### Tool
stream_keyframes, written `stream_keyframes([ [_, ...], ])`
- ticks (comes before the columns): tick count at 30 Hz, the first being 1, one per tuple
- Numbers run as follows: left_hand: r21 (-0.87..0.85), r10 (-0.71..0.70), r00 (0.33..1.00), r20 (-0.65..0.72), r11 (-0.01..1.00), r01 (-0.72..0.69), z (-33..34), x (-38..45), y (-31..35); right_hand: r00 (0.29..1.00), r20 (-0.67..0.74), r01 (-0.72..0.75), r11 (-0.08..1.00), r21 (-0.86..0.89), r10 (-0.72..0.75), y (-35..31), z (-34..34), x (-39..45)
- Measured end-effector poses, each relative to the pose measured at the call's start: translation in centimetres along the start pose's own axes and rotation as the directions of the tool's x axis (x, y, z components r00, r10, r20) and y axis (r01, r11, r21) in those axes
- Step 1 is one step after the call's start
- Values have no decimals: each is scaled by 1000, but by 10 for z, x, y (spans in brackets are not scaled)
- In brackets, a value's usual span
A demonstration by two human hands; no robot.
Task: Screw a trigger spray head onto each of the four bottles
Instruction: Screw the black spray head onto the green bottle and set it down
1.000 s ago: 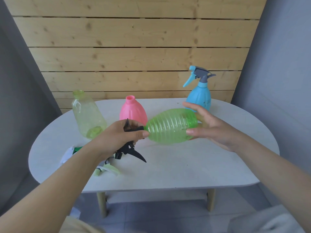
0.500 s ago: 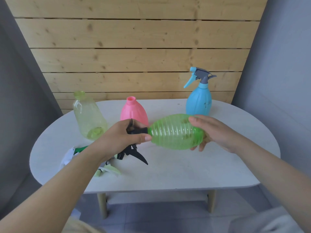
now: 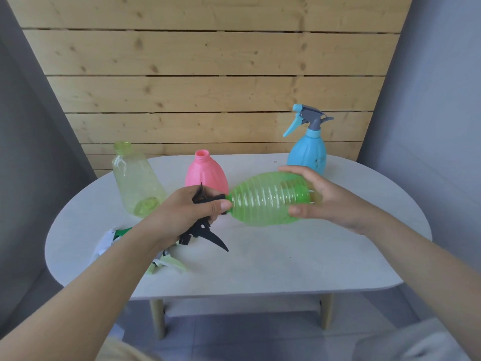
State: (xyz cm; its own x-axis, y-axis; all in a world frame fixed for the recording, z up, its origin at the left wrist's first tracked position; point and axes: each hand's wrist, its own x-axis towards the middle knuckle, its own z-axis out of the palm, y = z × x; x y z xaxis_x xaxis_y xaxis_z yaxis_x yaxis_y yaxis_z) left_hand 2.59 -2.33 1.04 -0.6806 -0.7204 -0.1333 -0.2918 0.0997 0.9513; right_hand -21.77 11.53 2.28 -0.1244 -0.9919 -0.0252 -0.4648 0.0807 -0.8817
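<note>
Wood-plank wall behind, white oval table (image 3: 260,269). Blue bottle (image 3: 307,155) has its head on: 1 of 4 done. Left hand (image 3: 186,213) fingers wrapped around black trigger head (image 3: 205,231) at green ribbed bottle (image 3: 265,199) neck; right hand (image 3: 322,198) fingers closed on its base, held sideways above table. Pink bottle (image 3: 205,175) and clear bottle (image 3: 136,178) open, remaining heads (image 3: 166,264) lying at left.

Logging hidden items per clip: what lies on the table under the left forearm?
Under the left hand and forearm, white, green and pale green pieces lie on the table, seemingly loose spray heads. The arm covers most of them, so their number and type cannot be told.
</note>
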Motion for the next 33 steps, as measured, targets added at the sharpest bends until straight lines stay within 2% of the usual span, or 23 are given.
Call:
stream_keyframes([
  [7, 29, 22, 1000, -9, 999, -22, -4, -5, 5, 999, -44, -9, 999, 48, 11, 0, 0, 5],
  [12, 62, 48, 998, -29, 997, -47, -3, -7, 7, 1000, 7, -25, 999, 19, 25, 0, -2, 2],
  [14, 97, 74, 996, -41, 993, -70, -1, -6, 9, 1000, 21, -5, 988, -156, 8, 0, -1, 0],
  [17, 129, 72, 996, -47, 990, -65, 8, -5, 11, 996, -11, 71, 856, -512, -90, -2, 5, 0],
  [20, 117, 118, 992, -41, 987, -112, 13, -4, 12, 983, 4, 141, 734, -665, -185, -5, 8, 1],
  [22, 28, 173, 984, -30, 985, -173, 13, -2, 13, 988, -32, 100, 772, -627, -154, -5, 1, 2],
  [26, -158, 200, 978, -59, 965, -207, 11, 0, 16, 983, -183, -48, 915, -401, -28, 5, -18, 10],
  [30, -108, 127, 977, -169, 983, -147, 13, 2, 13, 925, -369, -143, 981, -129, 86, 18, -17, 29],
  [33, -85, 83, 976, -201, 991, -102, 17, 6, 11, 897, -430, -132, 990, -45, 100, 20, -3, 51],
])
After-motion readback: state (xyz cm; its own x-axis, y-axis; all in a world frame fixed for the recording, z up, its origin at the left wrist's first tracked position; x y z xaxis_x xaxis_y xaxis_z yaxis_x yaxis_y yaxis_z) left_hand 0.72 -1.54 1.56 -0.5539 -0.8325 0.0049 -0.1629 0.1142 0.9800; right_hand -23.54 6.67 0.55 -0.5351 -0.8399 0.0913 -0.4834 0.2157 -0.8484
